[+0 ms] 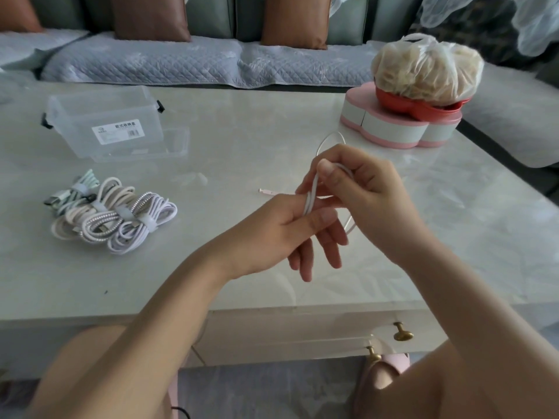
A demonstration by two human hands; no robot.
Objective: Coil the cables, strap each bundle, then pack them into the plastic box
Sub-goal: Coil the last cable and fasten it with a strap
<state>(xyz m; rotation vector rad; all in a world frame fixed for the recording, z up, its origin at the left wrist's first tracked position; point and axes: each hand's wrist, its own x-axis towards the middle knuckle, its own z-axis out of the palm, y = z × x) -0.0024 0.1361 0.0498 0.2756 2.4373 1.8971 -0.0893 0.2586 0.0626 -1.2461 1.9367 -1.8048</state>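
White cable (310,195): at centre of frame, above the table (272,282), between both hands. Partly coiled, with a few turns laid over the fingers of the left hand (281,231) and pinned there by the thumb, the other fingers nearly straight and pointing down. Pinched also by the curled right hand (363,189), between thumb and forefinger, with a thin loop standing up behind it. Free end with pink connector (263,191) resting on the table just left of the hands.

Judged thin, light and soft, yet springy enough to uncoil if released; likely smooth and a little slippery. Best held where the turns cross, not by the connector.

Strapped bundles (115,213) at left of frame, well apart; clear plastic box (106,125) at upper left, not yet packed.
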